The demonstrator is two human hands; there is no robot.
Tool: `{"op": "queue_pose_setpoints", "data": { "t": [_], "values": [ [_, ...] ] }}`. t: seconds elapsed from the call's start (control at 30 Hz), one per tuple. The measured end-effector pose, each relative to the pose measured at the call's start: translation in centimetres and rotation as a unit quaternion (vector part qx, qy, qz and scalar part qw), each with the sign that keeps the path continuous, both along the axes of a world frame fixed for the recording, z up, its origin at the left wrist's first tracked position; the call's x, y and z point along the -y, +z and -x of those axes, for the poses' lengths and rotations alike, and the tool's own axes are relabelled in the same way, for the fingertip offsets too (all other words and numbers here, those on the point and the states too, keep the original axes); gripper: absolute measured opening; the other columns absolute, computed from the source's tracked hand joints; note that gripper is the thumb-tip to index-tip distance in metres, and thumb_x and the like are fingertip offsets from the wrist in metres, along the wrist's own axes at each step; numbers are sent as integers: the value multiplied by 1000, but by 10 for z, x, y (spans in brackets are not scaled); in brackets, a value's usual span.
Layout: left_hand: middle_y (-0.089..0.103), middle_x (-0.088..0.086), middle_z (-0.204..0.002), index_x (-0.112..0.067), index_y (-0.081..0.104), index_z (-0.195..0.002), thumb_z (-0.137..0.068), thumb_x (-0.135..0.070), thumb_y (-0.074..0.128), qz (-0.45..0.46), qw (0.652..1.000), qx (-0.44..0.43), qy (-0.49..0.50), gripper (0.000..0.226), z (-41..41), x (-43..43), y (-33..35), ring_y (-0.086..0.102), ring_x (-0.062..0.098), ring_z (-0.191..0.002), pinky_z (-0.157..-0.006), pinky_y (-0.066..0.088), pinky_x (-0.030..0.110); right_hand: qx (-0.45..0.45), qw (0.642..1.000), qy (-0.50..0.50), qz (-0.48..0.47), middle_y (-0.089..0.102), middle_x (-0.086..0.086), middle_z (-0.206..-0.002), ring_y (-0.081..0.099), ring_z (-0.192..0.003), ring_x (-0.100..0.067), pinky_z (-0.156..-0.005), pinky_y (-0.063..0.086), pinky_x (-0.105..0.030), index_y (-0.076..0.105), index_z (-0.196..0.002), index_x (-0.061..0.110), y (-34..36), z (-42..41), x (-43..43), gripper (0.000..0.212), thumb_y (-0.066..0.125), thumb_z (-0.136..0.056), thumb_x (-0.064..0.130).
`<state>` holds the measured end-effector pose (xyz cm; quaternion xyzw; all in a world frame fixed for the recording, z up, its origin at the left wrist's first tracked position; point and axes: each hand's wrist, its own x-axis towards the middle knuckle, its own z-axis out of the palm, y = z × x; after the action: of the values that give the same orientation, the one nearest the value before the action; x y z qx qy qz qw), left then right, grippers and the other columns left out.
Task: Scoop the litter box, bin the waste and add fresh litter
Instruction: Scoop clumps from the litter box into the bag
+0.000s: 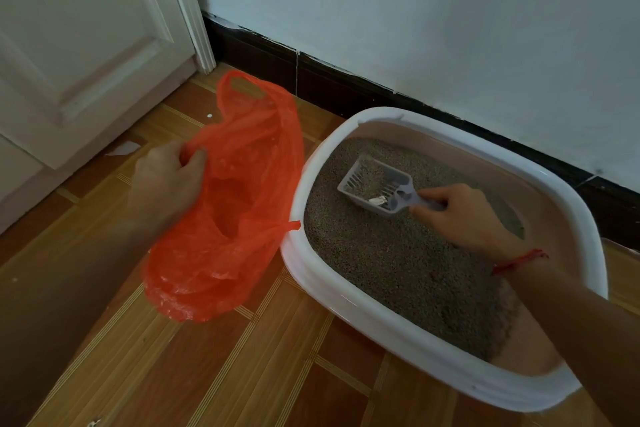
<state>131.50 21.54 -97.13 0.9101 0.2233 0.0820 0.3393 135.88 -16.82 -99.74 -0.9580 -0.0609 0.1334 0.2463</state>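
Note:
A white litter box [346,302] with a pinkish inner wall sits on the floor by the wall, filled with grey-brown litter [388,253]. My right hand [464,215] grips the handle of a grey slotted scoop [377,185] lying on the litter at the far end. Some litter and a pale clump lie in the scoop. Left of the box, my left hand [166,180] pinches the rim of an orange plastic bag [228,218] and holds its mouth open. The bag's bottom rests on the floor, touching the box's left rim.
A white door [79,55] and its frame stand at the back left. A dark baseboard [346,83] runs along the pale wall behind the box. The floor is brown wood-pattern tile [242,374], with a scrap of white paper [123,149] near the door.

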Motion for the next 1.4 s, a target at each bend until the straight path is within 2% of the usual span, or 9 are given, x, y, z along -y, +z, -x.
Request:
{"op": "queue_pose_setpoints", "data": {
  "t": [0.17, 0.5, 0.7, 0.83, 0.97, 1.07, 1.17, 1.3, 1.4],
  "values": [
    [65, 9, -79, -11, 64, -87, -101, -38, 48, 5, 1000, -4, -2, 35, -1, -2, 0, 63, 26, -70, -62, 54, 40, 19, 1000, -19, -13, 63, 10, -63, 49, -45, -5, -47, 39, -19, 68, -121, 24, 4, -3, 3, 32, 63, -92, 37],
    [61, 6, -78, -8, 64, -86, -102, -34, 48, -5, 1000, 7, 6, 34, 1, -5, 0, 57, 18, -68, -55, 40, 29, 27, 999, -19, -31, 65, 12, -66, 52, -42, -3, -46, 42, -17, 69, -120, 24, 6, -5, 1, 32, 63, -92, 37],
    [64, 9, -80, -8, 65, -88, -101, -36, 48, -2, 1000, 13, 0, 35, 1, -7, -1, 60, 23, -72, -59, 45, 32, 36, 999, -12, -19, 62, 15, -64, 49, -40, -2, -40, 35, -9, 66, -123, 24, 15, -9, -2, 33, 62, -93, 35],
    [62, 9, -78, -7, 63, -84, -102, -35, 48, -6, 1000, 12, -1, 36, 1, -7, 1, 58, 21, -69, -56, 41, 30, 46, 999, -8, -16, 61, 14, -61, 46, -38, -2, -39, 34, -9, 67, -122, 25, 16, -9, -5, 31, 61, -94, 36],
    [62, 10, -78, -6, 63, -83, -101, -35, 48, -15, 1000, 17, 3, 37, 1, -7, 1, 57, 21, -69, -57, 42, 31, 48, 999, 6, -6, 62, 15, -65, 49, -44, -5, -44, 37, -13, 67, -124, 25, 17, -10, -10, 35, 60, -93, 39],
    [63, 10, -78, -5, 64, -86, -101, -34, 48, -11, 1000, 17, 3, 36, 2, -8, 2, 59, 23, -70, -59, 44, 32, 53, 998, 18, -14, 62, 17, -67, 50, -45, -5, -43, 36, -10, 66, -124, 24, 20, -9, -18, 34, 61, -93, 39],
    [62, 9, -75, -6, 63, -82, -101, -33, 48, -13, 1000, 21, 2, 35, 3, -8, 3, 58, 22, -69, -55, 42, 31, 70, 997, 31, -31, 63, 15, -62, 51, -44, -6, -43, 42, -13, 68, -120, 25, 25, -11, -30, 29, 61, -94, 36],
    [59, 6, -72, -7, 60, -77, -101, -32, 48, -15, 1000, 22, 8, 36, 3, -8, 5, 54, 17, -65, -53, 36, 29, 85, 993, 65, -50, 56, 13, -54, 43, -37, -3, -38, 34, -9, 68, -119, 23, 33, -17, -61, 25, 58, -96, 24],
    [60, 6, -72, -8, 60, -77, -102, -32, 48, -11, 1000, 21, 6, 37, 4, -10, 6, 56, 18, -65, -53, 36, 29, 107, 989, 92, -52, 57, 12, -57, 48, -40, -4, -39, 34, -11, 70, -116, 23, 41, -21, -89, 25, 56, -95, 21]
  ]
}}
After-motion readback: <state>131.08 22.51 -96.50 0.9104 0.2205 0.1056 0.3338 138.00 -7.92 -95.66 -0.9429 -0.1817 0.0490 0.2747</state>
